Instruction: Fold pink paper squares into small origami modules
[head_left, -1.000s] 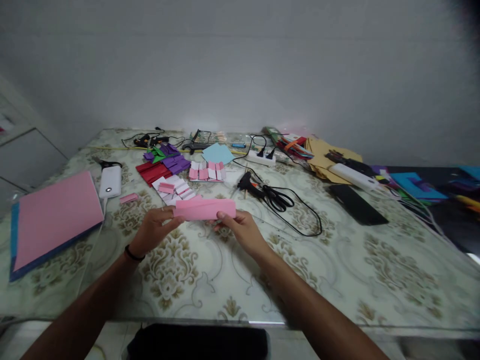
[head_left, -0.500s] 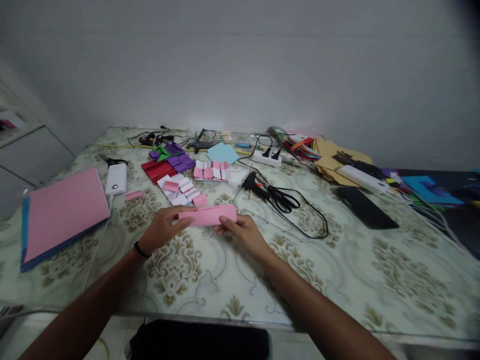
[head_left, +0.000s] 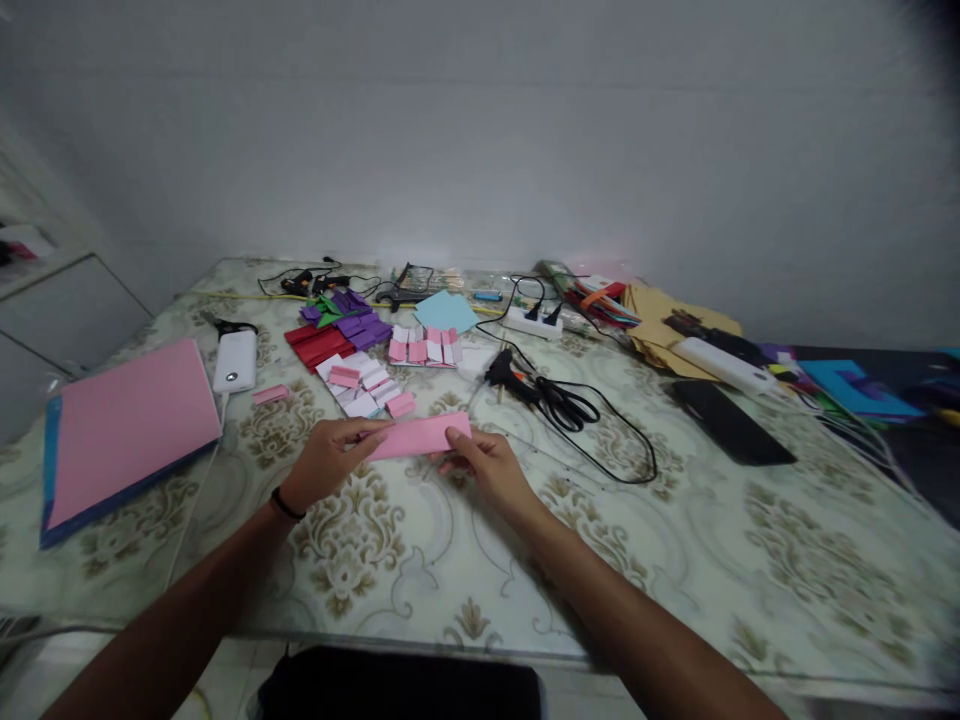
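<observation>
A folded strip of pink paper stretches between my two hands, just above the table. My left hand is closed on its left end, thumb along the near edge. The right end is pinched by my right hand, thumb on top and fingers underneath. Beyond the strip lie folded white and pink paper pieces, with another pink and white group behind them. A small folded pink piece rests farther left.
Pink paper sheets lie at the left beside a white power bank and scissors. A black glue gun with coiled cable is right of my hands. A power strip and black phone-like slab lie farther out.
The pink strip has tilted slightly, its left end lower and more covered by my left hand. My right thumb has shifted a little right along it.
</observation>
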